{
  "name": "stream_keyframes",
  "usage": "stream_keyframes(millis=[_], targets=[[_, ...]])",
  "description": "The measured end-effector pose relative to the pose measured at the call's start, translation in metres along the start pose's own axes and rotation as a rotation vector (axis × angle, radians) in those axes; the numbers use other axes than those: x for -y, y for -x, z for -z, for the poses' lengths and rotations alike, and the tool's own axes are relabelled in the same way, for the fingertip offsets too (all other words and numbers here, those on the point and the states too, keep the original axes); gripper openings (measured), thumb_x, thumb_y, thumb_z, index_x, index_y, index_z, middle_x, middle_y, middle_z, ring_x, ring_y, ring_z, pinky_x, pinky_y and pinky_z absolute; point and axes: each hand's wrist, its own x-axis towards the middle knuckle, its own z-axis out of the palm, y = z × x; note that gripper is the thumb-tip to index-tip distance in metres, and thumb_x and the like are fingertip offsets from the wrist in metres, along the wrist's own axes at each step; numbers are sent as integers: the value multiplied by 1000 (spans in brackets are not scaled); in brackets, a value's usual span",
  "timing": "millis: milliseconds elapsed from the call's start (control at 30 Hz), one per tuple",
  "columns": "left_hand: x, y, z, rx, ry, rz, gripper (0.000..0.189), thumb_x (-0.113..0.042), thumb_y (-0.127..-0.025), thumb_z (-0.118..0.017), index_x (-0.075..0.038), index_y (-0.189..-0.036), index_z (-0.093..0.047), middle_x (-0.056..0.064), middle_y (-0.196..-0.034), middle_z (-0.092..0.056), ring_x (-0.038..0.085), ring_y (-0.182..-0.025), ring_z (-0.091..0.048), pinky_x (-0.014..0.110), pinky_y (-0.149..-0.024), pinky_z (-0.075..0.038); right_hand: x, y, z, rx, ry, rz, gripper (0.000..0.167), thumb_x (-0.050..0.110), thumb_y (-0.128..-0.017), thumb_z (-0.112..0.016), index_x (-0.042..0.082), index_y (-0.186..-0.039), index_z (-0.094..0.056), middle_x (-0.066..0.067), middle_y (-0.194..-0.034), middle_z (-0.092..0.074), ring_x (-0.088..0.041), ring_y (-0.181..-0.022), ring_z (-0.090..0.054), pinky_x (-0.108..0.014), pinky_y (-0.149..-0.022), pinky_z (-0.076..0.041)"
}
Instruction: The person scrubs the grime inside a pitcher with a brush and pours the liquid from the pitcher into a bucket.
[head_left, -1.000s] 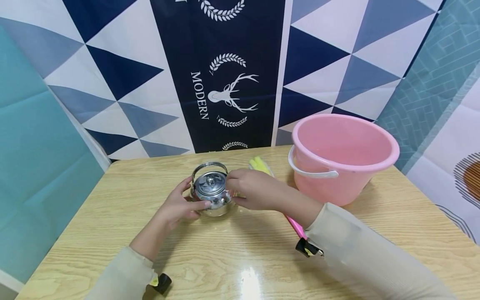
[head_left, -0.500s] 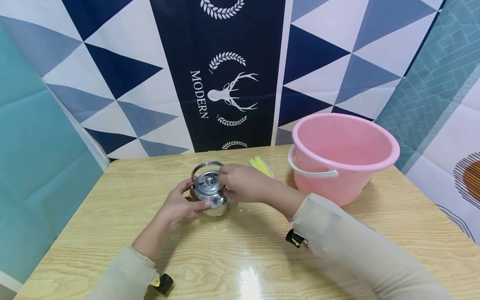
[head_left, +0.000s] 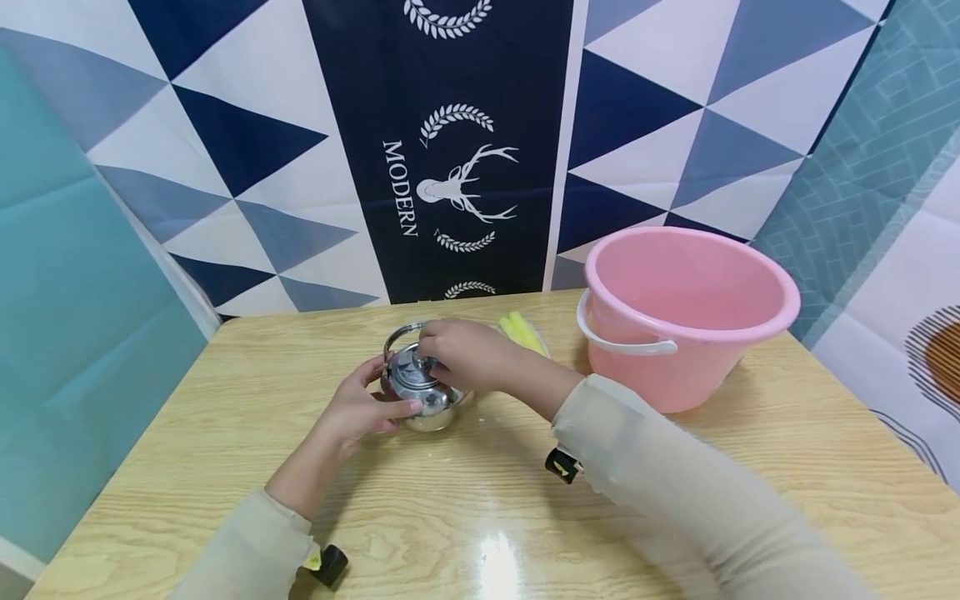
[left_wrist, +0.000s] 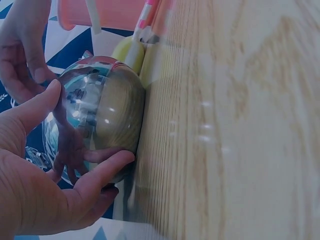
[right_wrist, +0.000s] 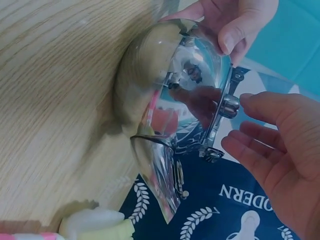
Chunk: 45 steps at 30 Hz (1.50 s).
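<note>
A small shiny steel teapot (head_left: 431, 411) with a hoop handle stands on the wooden table. My left hand (head_left: 358, 408) grips its round body from the left, thumb in front and the other fingers round the side. My right hand (head_left: 468, 357) is over the lid, beneath the hoop handle. In the right wrist view its thumb is right by the lid knob (right_wrist: 230, 106), and the loosely bent fingers are spread at the lid's edge, not closed round the knob. The spout (right_wrist: 159, 175) points away from my left hand.
Behind my right forearm lies a brush-like tool with a yellow head (head_left: 522, 332) and a pink and white handle (left_wrist: 145, 16). A pink bucket (head_left: 652, 379) with a white handle stands at the back right of the table (head_left: 420, 525). Patterned cloth (head_left: 262, 125) hangs behind.
My right hand has moved left from the teapot's spout side to over its lid, and the forearm followed. The left hand keeps its grip, and the teapot has hardly moved.
</note>
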Motion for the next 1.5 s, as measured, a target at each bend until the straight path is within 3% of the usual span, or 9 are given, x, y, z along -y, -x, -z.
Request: stream_keyframes(millis=[300, 800, 1500], targets=[[2, 1, 0, 16, 23, 7, 92, -3, -76, -83, -15, -151, -32, 9, -154, -28, 30, -109, -50, 37, -72, -57, 0, -11, -5, 19, -43, 26, 22, 5, -89, -69, 8, -110, -73, -7, -112, -65, -17, -101, -61, -30, -92, -51], [1, 1, 0, 32, 41, -11, 91, 0, -77, -81, -15, -151, -32, 10, -153, -28, 28, -103, -52, 36, -69, -57, 1, -24, -8, 19, -53, 46, 10, 1, -88, -68, 8, -89, -75, -3, -89, -68, -14, -83, -60, -27, -76, -51], [0, 0, 0, 21, 40, -5, 92, 0, -76, -82, -15, -151, -31, 11, -152, -27, 29, -106, -50, 38, -70, -58, -2, -22, -6, -33, -91, 34, 12, -4, -83, -69, 5, -90, -73, -5, -87, -66, -15, -81, -60, -27, -74, -51]])
